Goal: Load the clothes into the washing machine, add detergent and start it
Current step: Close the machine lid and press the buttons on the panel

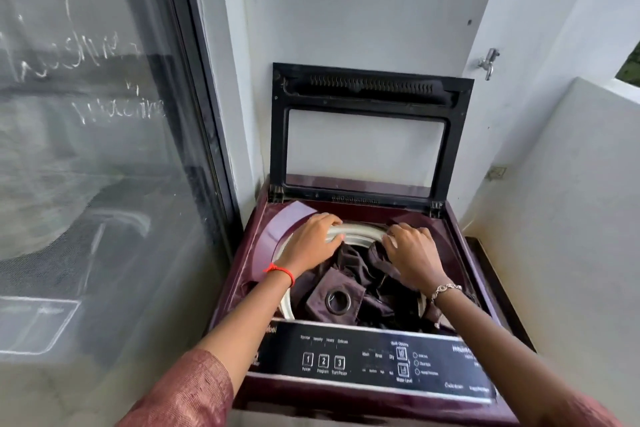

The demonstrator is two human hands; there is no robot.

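In the head view, a maroon top-loading washing machine (252,253) is seen standing in a narrow corner of white plastered walls (346,10). Its black-framed lid with a clear pane (280,135) is raised upright against the back wall. Along the near edge of the machine a black control panel (363,357) is set, with three numbered buttons printed in white.

The dark brown clothes (349,262) are already piled inside the drum, and a round eyelet ring is visible on one folded piece. The left hand (311,239) is laid on the white plastic drum rim (360,236) with its fingers curled over it. The right hand (412,253) is pressed down at the far right of the pile, and its bent fingers are closed on the dark fabric.

To the left, a tall dark-framed glass door (86,149) with faint white scribbles is seen. On the right wall a small metal tap (488,62) is mounted, and below it a low white parapet (571,218) is found just beside the machine.
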